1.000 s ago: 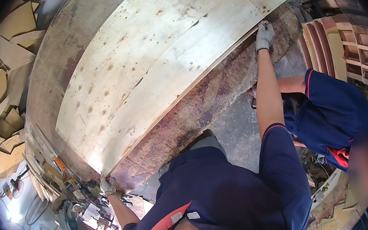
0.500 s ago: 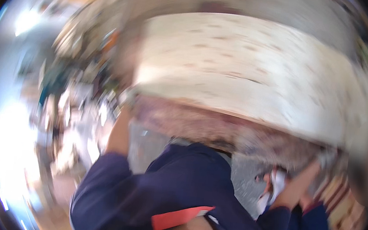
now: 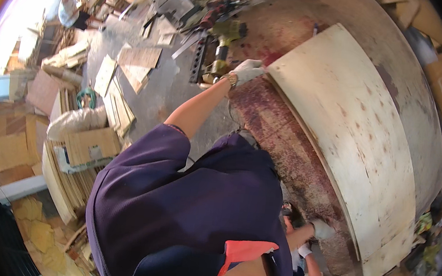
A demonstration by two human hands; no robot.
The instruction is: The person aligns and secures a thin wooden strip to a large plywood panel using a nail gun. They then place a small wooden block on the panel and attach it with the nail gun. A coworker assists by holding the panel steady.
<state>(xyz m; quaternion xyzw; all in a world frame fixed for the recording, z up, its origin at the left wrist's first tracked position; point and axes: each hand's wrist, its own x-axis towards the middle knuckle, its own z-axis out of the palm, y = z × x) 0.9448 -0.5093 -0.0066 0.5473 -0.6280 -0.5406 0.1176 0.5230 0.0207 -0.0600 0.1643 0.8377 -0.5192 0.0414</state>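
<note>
A pale plywood sheet with brown marks lies on the stained, reddish-brown worktable. My left hand, in a white glove, is at the sheet's far left corner with its fingers closed on the edge. My right hand, also in a pale glove, is at the table's near edge, a little short of the sheet. Blur and the small size hide its fingers. Close below it, another person's gloved hand and forearm show beside the table.
A yellow-green power tool and a black perforated bar sit left of my left hand. Loose wood pieces lie on the floor. Stacked boards stand at left. A seated person is far left.
The view has turned and sharpened from a heavy blur, so the sheet now runs slantwise. My left hand stays at the sheet's corner; my right hand shows beside the table edge.
</note>
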